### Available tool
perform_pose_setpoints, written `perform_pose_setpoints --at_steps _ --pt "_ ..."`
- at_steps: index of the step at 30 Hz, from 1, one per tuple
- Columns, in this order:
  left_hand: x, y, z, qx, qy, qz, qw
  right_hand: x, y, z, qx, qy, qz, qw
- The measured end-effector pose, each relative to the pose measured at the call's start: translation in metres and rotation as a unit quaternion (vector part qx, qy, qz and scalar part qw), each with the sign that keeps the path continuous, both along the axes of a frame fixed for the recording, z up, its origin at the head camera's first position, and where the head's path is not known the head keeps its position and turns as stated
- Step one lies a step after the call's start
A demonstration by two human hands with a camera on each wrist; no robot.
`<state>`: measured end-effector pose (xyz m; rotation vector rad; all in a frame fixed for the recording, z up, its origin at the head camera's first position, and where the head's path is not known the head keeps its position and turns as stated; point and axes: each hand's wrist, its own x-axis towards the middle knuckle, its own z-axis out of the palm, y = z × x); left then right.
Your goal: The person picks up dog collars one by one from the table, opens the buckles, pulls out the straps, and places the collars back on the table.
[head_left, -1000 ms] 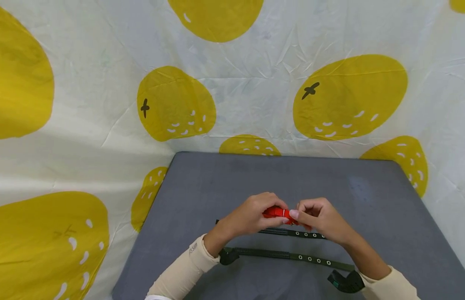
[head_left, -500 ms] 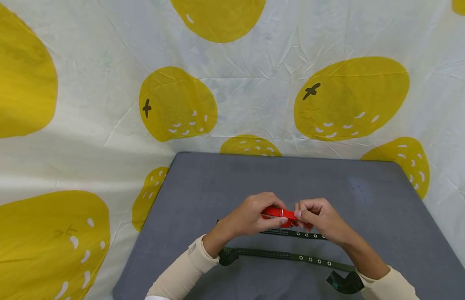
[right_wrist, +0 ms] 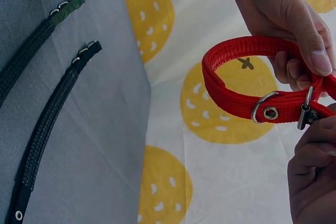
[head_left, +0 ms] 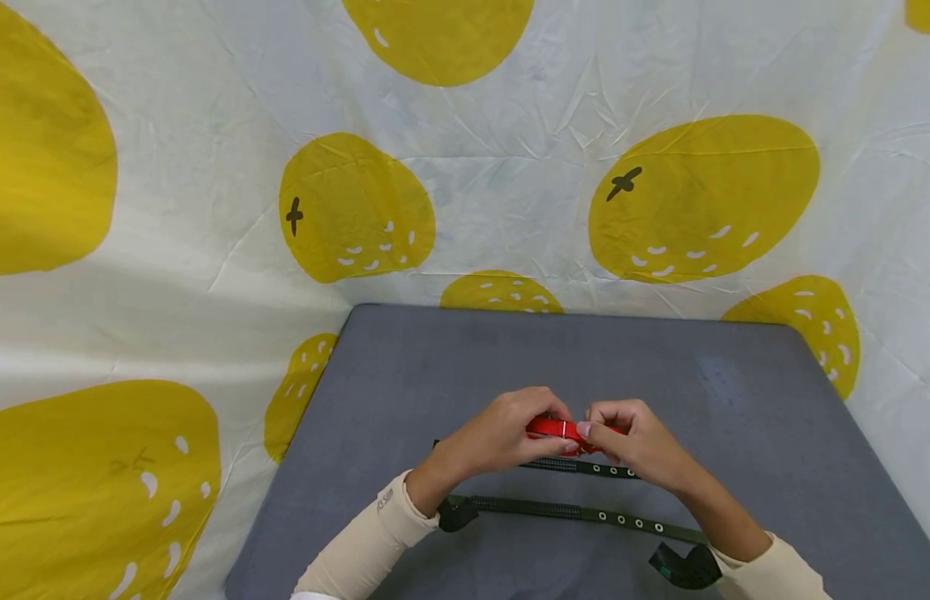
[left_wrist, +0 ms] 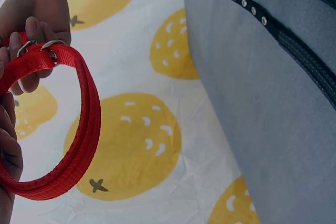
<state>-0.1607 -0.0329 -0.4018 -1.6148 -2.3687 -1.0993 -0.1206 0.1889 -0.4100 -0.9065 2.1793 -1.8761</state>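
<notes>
A red collar [head_left: 549, 427] with metal fittings is held above the table between both hands. My left hand [head_left: 506, 429] grips the looped band, with its thumb along the near side. My right hand [head_left: 637, 433] pinches the strap beside the buckle [right_wrist: 305, 111], its fingertips close to those of the left. In the right wrist view, a D-ring [right_wrist: 262, 106] and an eyelet [right_wrist: 270, 113] show next to the buckle. The left wrist view shows the band [left_wrist: 86, 129] bent into a round loop. Fingers partly hide the strap's end.
Two dark green collars with eyelets lie across the grey table [head_left: 435, 358]: one nearer [head_left: 525, 506], one farther [head_left: 596, 469] and partly behind the hands. A white curtain with yellow fruit prints [head_left: 510, 208] hangs behind and at the sides.
The right hand first shifts slightly right along the red collar, then back left toward the left hand. The left hand stays almost still and keeps its grip.
</notes>
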Motion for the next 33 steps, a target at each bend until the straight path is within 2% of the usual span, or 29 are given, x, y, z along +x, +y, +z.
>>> perform_pose_setpoints --at_steps 7,14,20,24,26,28,31,33 --pt "0.000 -0.001 -0.001 0.007 -0.034 0.000 0.9994 0.000 -0.001 0.002 0.009 0.005 -0.026 1.000" --pt "0.000 -0.004 -0.004 0.030 -0.066 -0.003 0.9974 0.001 0.001 0.000 -0.003 0.005 -0.010 1.000" --pt "0.000 -0.005 -0.006 0.039 -0.073 0.003 0.9965 -0.002 0.007 -0.010 -0.015 0.057 0.013 0.998" --pt "-0.001 -0.008 -0.007 0.035 -0.069 0.021 0.9968 -0.005 0.007 -0.014 -0.057 0.112 0.036 0.991" --pt "-0.003 -0.010 -0.007 0.039 -0.068 0.030 0.9965 -0.005 0.006 -0.014 -0.070 0.134 0.019 0.988" --pt "-0.004 -0.012 -0.007 0.041 -0.062 0.037 0.9965 -0.003 0.005 -0.012 -0.060 0.140 -0.033 0.988" --pt "-0.004 -0.013 -0.007 0.051 -0.044 0.040 0.9969 -0.002 0.002 -0.008 -0.002 0.125 -0.121 0.985" --pt "-0.005 -0.013 -0.008 0.056 -0.020 0.043 0.9973 -0.001 0.002 -0.007 0.051 0.105 -0.165 0.979"
